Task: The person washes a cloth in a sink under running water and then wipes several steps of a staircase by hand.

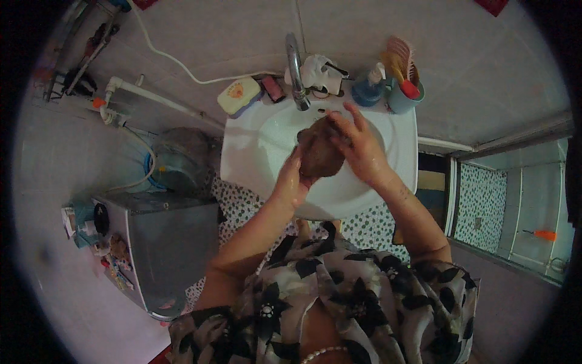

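Note:
Over the white washbasin (242,148) I have a brown, rounded, dull-surfaced thing (324,151); its exact kind I cannot make out. My left hand (292,185) is closed round its left and lower side. On its upper right edge rest the fingers of my right hand (362,145), stretched out and apart. The chrome tap (295,70) arches just beyond the brown thing, and no stream of water can be made out under its spout.
Along the basin's back stand a yellow-and-white soap box (239,96), a pink bar (273,88), a blue pump bottle (367,91) and a cup (404,99) with combs and brushes. A grey cabinet-like appliance (173,242) stands at the left. White pipes (160,100) run along the wall.

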Motion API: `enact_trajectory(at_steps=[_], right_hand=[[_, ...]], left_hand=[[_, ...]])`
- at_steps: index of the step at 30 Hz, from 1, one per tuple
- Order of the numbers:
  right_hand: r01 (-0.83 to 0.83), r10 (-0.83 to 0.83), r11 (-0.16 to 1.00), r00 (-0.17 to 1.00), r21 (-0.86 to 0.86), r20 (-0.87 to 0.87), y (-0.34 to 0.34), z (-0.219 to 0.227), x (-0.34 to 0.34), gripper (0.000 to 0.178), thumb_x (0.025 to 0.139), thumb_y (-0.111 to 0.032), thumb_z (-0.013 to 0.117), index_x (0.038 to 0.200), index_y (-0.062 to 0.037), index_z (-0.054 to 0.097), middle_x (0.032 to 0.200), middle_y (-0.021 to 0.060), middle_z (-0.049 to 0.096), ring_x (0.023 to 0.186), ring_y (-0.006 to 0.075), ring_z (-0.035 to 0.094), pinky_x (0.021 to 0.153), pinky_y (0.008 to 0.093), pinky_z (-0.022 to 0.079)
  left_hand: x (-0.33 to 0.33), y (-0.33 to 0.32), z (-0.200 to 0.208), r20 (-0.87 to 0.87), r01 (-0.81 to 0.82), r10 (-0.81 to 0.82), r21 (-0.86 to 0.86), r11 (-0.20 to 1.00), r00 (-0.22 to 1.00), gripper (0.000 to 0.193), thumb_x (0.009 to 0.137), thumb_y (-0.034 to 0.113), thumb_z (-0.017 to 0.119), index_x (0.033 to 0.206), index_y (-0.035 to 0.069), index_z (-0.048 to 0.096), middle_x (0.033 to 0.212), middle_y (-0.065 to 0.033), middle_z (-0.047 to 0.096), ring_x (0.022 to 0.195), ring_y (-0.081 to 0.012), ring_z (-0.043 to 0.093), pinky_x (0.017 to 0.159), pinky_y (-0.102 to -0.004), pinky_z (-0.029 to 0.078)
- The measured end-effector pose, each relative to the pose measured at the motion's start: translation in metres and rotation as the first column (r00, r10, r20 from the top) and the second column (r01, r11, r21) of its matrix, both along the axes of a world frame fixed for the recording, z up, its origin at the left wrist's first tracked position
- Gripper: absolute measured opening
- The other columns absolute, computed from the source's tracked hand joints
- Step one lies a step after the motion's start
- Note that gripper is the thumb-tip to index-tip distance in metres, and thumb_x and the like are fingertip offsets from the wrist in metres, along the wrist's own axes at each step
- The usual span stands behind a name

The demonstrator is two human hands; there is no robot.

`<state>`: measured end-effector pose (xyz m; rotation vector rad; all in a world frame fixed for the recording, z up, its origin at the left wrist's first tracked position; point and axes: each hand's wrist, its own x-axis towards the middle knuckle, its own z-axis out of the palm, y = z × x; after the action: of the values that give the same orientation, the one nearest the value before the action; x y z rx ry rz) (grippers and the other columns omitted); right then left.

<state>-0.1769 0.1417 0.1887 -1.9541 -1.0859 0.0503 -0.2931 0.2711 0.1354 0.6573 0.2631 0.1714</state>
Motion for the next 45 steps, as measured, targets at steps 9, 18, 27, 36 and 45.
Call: enact_trajectory(at_steps=[9, 18, 27, 36, 45], right_hand=[[-0.538, 0.586, 0.81, 0.757, -0.233, 0.291, -0.01, -0.019, -0.06, 0.045, 0.071, -0.01, 0.061, 0.115, -0.0202, 0.054, 0.115, 0.0102, 0.047, 0.107, 0.0299, 0.046, 0.092, 0.0387, 0.038], [0.273, -0.268, 0.96, 0.837, -0.059, -0.477, 0.009, -0.097, 0.0, 0.056, 0.083, -0.032, 0.061, 0.129, -0.0102, 0.038, 0.119, 0.0093, 0.044, 0.109, 0.0205, 0.045, 0.089, 0.0338, 0.04], [0.096, 0.304, 0.95, -0.084, 0.296, -0.949, 0.012, -0.071, 0.034, 0.049, 0.081, -0.029, 0.061, 0.119, -0.0026, 0.046, 0.108, 0.0092, 0.056, 0.099, 0.0212, 0.055, 0.081, 0.0361, 0.047], [0.279, 0.492, 0.841, -0.038, 0.464, -0.87, 0.036, -0.034, 0.018, 0.046, 0.077, -0.011, 0.06, 0.119, -0.0045, 0.045, 0.103, 0.0103, 0.055, 0.094, 0.0207, 0.055, 0.08, 0.0327, 0.047], [0.177, 0.388, 0.911, -0.066, 0.372, -0.919, 0.043, -0.042, 0.008, 0.049, 0.074, -0.008, 0.06, 0.12, -0.0068, 0.045, 0.105, 0.0055, 0.053, 0.099, 0.0176, 0.052, 0.085, 0.0345, 0.044]], left_hand=[[0.027, 0.006, -0.006, -0.013, 0.158, -0.201, -0.564, 0.81, 0.98, 0.044, 0.081, 0.034, 0.054, 0.115, 0.007, 0.051, 0.109, -0.0096, 0.057, 0.093, -0.0226, 0.057, 0.082, -0.0374, 0.048], [0.037, 0.023, -0.055, -0.252, 0.105, -0.179, -0.281, 0.954, 0.951, 0.044, 0.067, 0.01, 0.049, 0.11, 0.003, 0.051, 0.095, -0.013, 0.06, 0.083, -0.027, 0.06, 0.078, -0.038, 0.049], [0.023, 0.05, -0.035, -0.119, 0.132, -0.18, -0.331, 0.934, 0.976, 0.054, 0.07, 0.011, 0.057, 0.122, 0.004, 0.042, 0.111, -0.0128, 0.054, 0.099, -0.0284, 0.055, 0.086, -0.0398, 0.046], [0.025, 0.042, -0.09, -0.278, 0.146, 0.642, 0.957, 0.252, 0.715, 0.049, 0.07, 0.004, 0.065, 0.115, 0.001, 0.044, 0.102, -0.0129, 0.05, 0.089, -0.0263, 0.053, 0.082, -0.0344, 0.044], [0.045, 0.019, -0.037, -0.242, 0.164, -0.27, -0.382, 0.909, 0.932, 0.029, 0.087, 0.029, 0.053, 0.107, 0.01, 0.049, 0.105, -0.0036, 0.052, 0.095, -0.014, 0.051, 0.078, -0.028, 0.043]])
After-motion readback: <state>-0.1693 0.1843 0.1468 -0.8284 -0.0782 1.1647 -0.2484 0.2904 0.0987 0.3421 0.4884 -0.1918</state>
